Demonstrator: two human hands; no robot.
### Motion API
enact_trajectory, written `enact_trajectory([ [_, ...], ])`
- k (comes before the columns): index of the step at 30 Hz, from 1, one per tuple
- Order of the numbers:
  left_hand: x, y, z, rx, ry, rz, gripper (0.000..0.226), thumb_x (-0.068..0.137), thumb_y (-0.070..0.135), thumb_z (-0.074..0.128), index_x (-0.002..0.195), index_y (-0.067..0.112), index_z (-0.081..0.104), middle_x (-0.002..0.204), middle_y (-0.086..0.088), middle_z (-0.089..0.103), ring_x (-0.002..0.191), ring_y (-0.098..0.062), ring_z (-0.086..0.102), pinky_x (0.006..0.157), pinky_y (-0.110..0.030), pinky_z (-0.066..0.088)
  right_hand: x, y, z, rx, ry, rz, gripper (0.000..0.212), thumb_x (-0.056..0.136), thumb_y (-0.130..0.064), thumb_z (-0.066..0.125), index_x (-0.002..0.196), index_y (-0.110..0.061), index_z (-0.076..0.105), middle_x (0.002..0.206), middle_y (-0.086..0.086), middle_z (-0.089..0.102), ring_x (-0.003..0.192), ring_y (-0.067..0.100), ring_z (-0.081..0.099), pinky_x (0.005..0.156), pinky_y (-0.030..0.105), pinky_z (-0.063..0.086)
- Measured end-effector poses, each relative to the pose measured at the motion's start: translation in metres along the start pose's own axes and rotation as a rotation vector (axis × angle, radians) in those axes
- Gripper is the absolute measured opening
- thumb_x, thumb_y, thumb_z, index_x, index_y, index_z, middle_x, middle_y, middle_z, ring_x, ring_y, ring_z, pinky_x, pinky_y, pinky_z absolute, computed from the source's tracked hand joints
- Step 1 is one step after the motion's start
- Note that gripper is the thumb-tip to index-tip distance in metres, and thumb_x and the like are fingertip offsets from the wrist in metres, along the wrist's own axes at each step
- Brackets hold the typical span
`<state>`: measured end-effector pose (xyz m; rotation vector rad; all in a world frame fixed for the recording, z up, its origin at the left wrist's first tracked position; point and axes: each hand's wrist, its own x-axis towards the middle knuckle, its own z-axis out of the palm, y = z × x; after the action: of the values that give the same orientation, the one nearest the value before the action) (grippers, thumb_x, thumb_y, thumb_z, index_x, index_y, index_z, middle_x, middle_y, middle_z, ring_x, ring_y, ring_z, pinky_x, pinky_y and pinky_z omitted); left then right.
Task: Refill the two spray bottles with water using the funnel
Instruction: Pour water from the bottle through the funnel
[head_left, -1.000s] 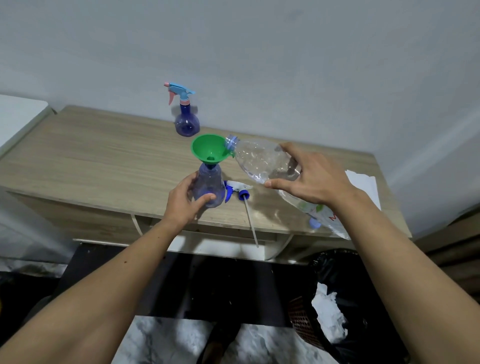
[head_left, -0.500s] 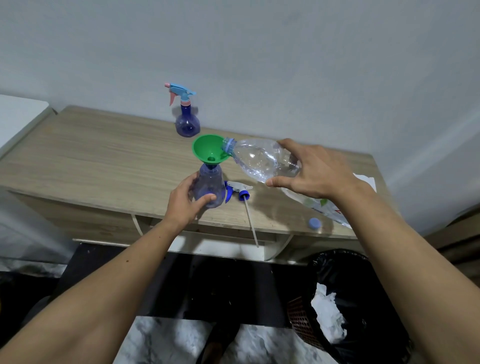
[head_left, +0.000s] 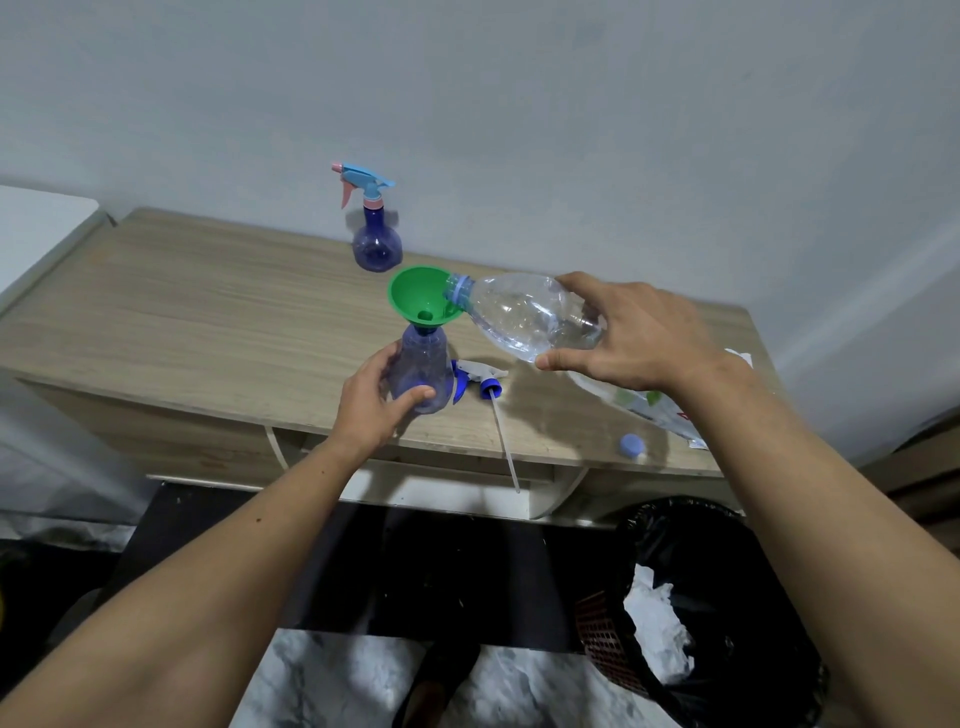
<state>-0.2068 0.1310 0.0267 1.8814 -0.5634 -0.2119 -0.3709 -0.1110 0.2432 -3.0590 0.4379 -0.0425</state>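
Observation:
A green funnel (head_left: 422, 300) sits in the neck of an uncapped blue spray bottle (head_left: 420, 368) near the table's front edge. My left hand (head_left: 370, 402) grips that bottle's base. My right hand (head_left: 636, 335) holds a clear plastic water bottle (head_left: 519, 314) tipped on its side, its mouth resting over the funnel's right rim. The bottle's removed spray head (head_left: 480, 378) with its long tube lies on the table just right of it. A second blue spray bottle (head_left: 375, 240) with a light-blue and pink trigger stands capped at the back, by the wall.
The wooden table (head_left: 208, 312) has a small blue cap (head_left: 631, 446) near its front right edge and a plastic packet (head_left: 644, 402) under my right forearm. A bin lined with a black bag (head_left: 711, 613) stands on the floor at the right.
My right hand has brought the water bottle lower and flatter, its mouth now farther over the funnel. The blue cap, earlier hidden by the bottle, shows. My left hand has not moved.

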Motion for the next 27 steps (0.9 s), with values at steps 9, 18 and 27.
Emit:
enact_trajectory([
  [9, -0.0005, -0.0020, 0.0002, 0.001, -0.001, 0.007, 0.076, 0.081, 0.023, 0.092, 0.147, 0.009, 0.057, 0.138, -0.003, 0.068, 0.125, -0.014, 0.063, 0.100, -0.010, 0.047, -0.0006, 0.0037, -0.0006, -0.018, -0.001, -0.004, 0.091, 0.075, -0.090, 0.062, 0.151, -0.046, 0.039, 0.124, -0.010, 0.071, 0.121, 0.027, 0.064, 0.078, 0.036, 0.039],
  [18, -0.0012, -0.0012, 0.0000, -0.002, -0.001, 0.011, 0.075, 0.081, 0.020, 0.092, 0.146, 0.009, 0.057, 0.136, 0.000, 0.067, 0.124, -0.013, 0.063, 0.096, -0.004, 0.045, 0.0026, 0.0045, -0.0040, -0.055, -0.001, -0.016, 0.092, 0.075, -0.091, 0.062, 0.151, -0.046, 0.038, 0.123, -0.011, 0.072, 0.120, 0.026, 0.065, 0.078, 0.035, 0.037],
  [27, -0.0014, 0.0001, -0.0007, 0.003, 0.003, 0.012, 0.074, 0.081, 0.020, 0.092, 0.145, 0.008, 0.058, 0.134, -0.004, 0.069, 0.121, -0.014, 0.065, 0.095, -0.003, 0.045, 0.0024, 0.0039, -0.0015, -0.049, -0.007, -0.023, 0.092, 0.075, -0.092, 0.059, 0.151, -0.046, 0.037, 0.126, -0.010, 0.071, 0.120, 0.027, 0.065, 0.078, 0.036, 0.040],
])
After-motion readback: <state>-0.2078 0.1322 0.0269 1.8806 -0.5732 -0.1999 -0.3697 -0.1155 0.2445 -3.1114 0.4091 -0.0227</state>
